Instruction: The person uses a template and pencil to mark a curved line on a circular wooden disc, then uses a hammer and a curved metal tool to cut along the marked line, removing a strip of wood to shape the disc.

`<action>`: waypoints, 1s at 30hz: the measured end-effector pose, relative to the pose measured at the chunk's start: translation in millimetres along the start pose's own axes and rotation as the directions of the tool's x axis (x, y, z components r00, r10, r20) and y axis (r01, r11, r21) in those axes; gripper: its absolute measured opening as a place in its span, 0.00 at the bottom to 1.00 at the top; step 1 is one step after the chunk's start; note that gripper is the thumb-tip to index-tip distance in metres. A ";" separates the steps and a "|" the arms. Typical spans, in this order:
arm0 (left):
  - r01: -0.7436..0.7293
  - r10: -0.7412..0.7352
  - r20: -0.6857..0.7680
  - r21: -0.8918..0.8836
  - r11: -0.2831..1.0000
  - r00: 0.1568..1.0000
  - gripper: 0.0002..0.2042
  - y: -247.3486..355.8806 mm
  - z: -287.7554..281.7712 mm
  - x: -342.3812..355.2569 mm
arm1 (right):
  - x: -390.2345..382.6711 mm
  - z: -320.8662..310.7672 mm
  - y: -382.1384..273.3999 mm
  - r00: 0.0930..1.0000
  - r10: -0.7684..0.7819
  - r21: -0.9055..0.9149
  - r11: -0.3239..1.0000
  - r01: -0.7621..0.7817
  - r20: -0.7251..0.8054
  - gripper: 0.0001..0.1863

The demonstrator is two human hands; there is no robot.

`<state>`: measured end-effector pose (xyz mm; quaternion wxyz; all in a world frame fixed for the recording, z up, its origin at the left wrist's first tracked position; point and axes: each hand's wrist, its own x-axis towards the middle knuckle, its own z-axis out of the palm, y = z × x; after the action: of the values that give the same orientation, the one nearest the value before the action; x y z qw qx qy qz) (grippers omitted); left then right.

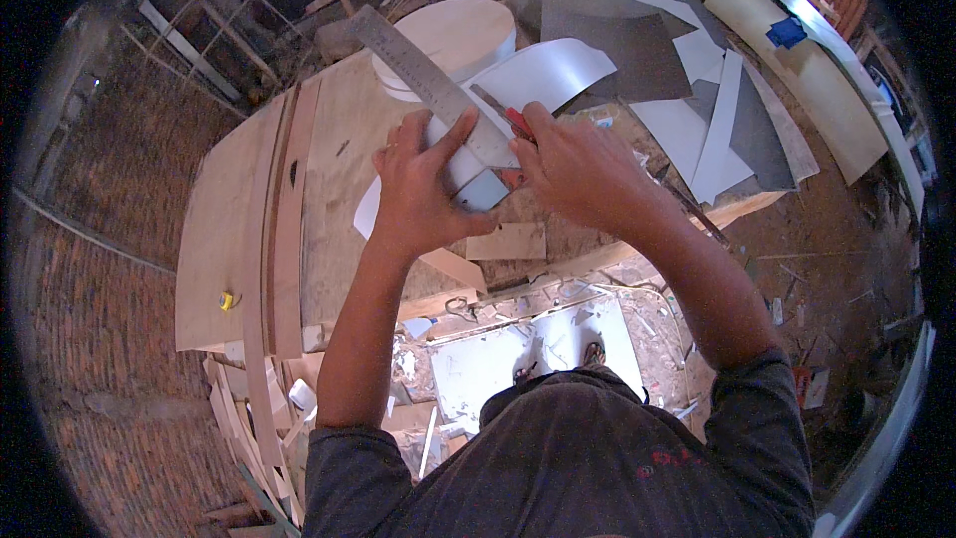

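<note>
A wide metal ruler (423, 77) lies slantwise over a curved piece of glossy white sheet (548, 75). My left hand (418, 179) presses down and holds the ruler near its lower end, thumb and index finger spread wide. Between them shows a small pale, rounded rectangular piece (482, 191), whose kind I cannot make out. My right hand (573, 164) is closed around a slim red-handled tool (517, 124). Its dark, narrow tip points up and left beside the ruler's edge; the fingers hide most of the handle.
A round pale wooden piece (448, 35) sits on the wooden workbench (344, 169). Dark and white sheet offcuts (637, 40) cover the right end. Long wood strips (284, 229) and a yellow tape measure (227, 300) lie left. Scraps litter the floor around a white board (478, 369) underfoot.
</note>
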<state>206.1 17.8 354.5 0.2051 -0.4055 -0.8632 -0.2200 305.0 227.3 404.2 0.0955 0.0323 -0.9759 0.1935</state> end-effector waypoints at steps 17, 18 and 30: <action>-0.035 0.036 -0.038 0.038 0.999 0.999 0.58 -0.4 4.1 -2.8 | 6.0 2.5 -11.8 0.995 0.084 -0.062 0.995 -0.080 0.057 0.19; -0.036 0.037 -0.039 0.035 0.999 0.999 0.58 -0.3 4.9 -3.3 | 5.6 0.6 -12.6 0.994 0.093 -0.054 0.994 -0.090 0.063 0.19; -0.018 0.021 -0.032 0.080 0.997 0.999 0.58 4.5 11.7 0.9 | -19.4 6.1 3.5 0.999 0.039 0.017 0.999 -0.040 0.019 0.16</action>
<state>207.1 27.4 346.4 0.2372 -0.4019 -0.8638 -0.1900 322.6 228.7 393.5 0.0822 0.0157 -0.9755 0.2033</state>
